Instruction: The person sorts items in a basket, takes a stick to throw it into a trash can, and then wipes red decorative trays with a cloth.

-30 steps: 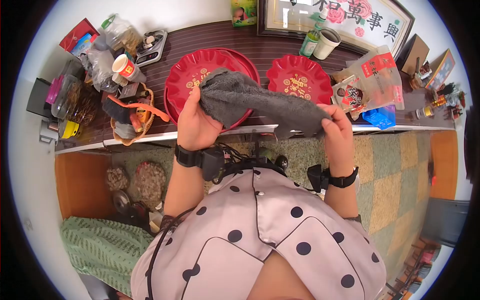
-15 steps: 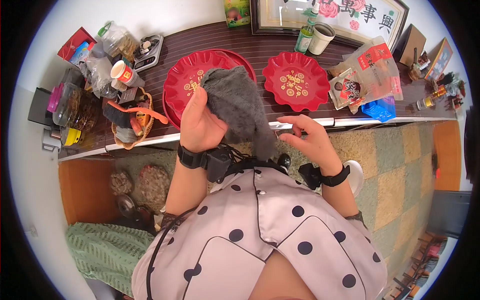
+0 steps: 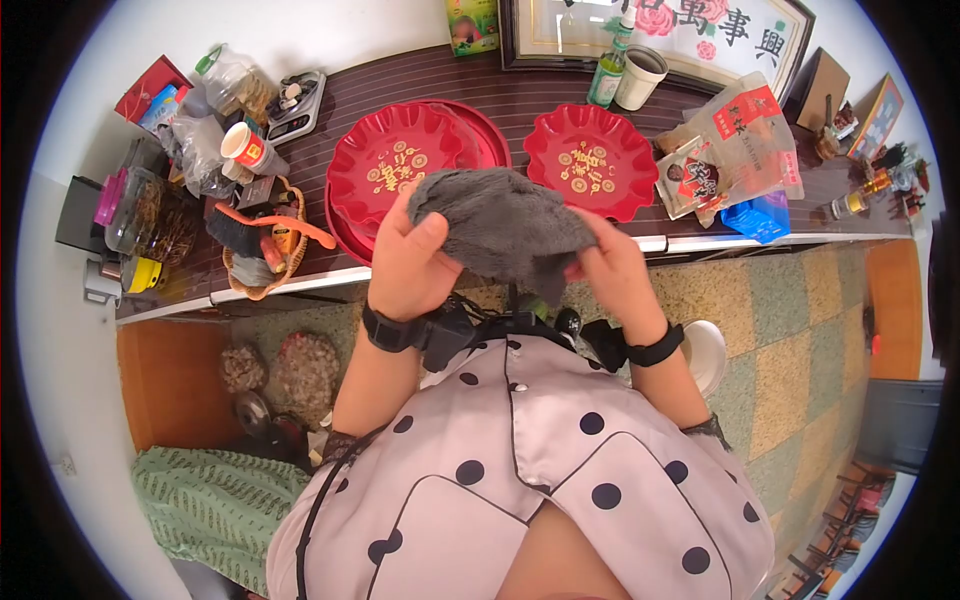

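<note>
One gray plush cloth (image 3: 505, 225): left hand (image 3: 410, 272) grips nine o'clock; right hand (image 3: 620, 278) has regripped three, seemingly restoring two-handed control.

You're in a home by the look of it: framed flower calligraphy (image 3: 690, 38) against the white wall (image 3: 390, 32), wicker basket (image 3: 262, 291), purple-lidded jar (image 3: 155, 212), red scalloped dishes (image 3: 590, 165) along your dark striped tabletop (image 3: 420, 78), checkered floor (image 3: 775, 345) below.

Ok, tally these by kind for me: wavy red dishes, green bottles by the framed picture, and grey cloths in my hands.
Dishes: 2
Bottle: 1
Cloth: 1
Total: 4
</note>
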`<state>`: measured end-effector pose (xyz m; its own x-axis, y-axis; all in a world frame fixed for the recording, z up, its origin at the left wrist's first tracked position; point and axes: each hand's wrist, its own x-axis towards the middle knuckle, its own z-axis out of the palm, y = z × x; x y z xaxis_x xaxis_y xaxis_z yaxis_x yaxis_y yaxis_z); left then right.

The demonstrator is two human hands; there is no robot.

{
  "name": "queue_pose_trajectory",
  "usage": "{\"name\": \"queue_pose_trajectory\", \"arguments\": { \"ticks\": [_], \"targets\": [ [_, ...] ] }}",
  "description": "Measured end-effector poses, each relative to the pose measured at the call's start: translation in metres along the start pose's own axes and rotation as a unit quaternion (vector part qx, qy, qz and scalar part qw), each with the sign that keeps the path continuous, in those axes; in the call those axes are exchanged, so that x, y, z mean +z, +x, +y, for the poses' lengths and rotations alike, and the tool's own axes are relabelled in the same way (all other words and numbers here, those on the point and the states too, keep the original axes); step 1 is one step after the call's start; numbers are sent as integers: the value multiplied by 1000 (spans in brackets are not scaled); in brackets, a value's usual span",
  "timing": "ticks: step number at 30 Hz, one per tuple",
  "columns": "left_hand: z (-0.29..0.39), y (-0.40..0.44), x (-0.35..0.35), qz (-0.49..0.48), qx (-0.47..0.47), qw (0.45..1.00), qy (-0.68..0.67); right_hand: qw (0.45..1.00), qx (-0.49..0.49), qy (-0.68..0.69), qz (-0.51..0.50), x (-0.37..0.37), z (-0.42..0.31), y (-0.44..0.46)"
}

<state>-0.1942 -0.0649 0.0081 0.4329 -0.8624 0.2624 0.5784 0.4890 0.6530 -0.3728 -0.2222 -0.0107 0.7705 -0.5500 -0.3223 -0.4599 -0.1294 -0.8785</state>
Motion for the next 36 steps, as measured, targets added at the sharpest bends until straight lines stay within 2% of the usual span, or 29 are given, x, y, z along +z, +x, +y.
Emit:
{"name": "queue_pose_trajectory", "arguments": {
  "ticks": [2,3,5,6,7,9,10,15,17,19,21,23,25,27,28,29,31,32,34,35,36],
  "targets": [
    [7,-5,-7,50,-24,998,29,965,-114,235,14,-12,16,5],
    [8,-9,-18,46,-25,998,25,966,-114,233,19,-15,11,4],
    [3,-17,-40,92,-86,948,292,895,-199,397,49,-21,-7,-2],
    [4,-15,-30,88,-111,933,331,873,-209,439,46,-23,-11,-5],
    [1,-13,-27,85,-111,935,328,874,-210,436,50,-26,-15,-6],
    [-2,-11,-22,92,-74,850,514,832,-220,508,31,-29,-19,-7],
    [0,-9,-19,71,-63,834,544,836,-224,500,32,-30,-17,-8],
    [-10,-2,17,-3,-64,887,458,847,-149,511,11,-8,-7,-3],
    [-26,1,9,-75,-38,856,509,847,-129,515,-7,2,-5,0],
    [-30,0,8,-58,-60,861,502,890,-168,423,-13,9,-3,3],
    [-33,-3,0,-41,-82,864,495,897,-138,420,-16,6,-2,7],
    [-36,-4,-14,40,-90,909,406,928,-190,309,82,3,4,15],
    [-34,0,-16,84,-85,906,407,918,-186,349,31,5,8,18],
    [-40,3,-19,119,-42,935,333,925,-257,279,-16,20,8,21],
    [-40,2,-19,65,-87,929,354,936,-238,257,-35,30,4,18],
    [-41,1,-19,69,-88,928,356,939,-243,238,-40,40,9,18],
    [-39,3,-17,-42,-156,935,317,966,-213,147,-14,44,11,21],
    [-30,0,-16,-26,-247,939,238,965,-214,149,-16,44,14,22],
    [-12,2,-18,-23,-278,928,247,968,-133,211,16,38,22,23],
    [-4,3,-23,-22,-310,916,252,968,-131,215,15,35,25,22],
    [2,4,-35,-12,-270,907,324,968,-144,199,59,30,28,20]
  ]
}}
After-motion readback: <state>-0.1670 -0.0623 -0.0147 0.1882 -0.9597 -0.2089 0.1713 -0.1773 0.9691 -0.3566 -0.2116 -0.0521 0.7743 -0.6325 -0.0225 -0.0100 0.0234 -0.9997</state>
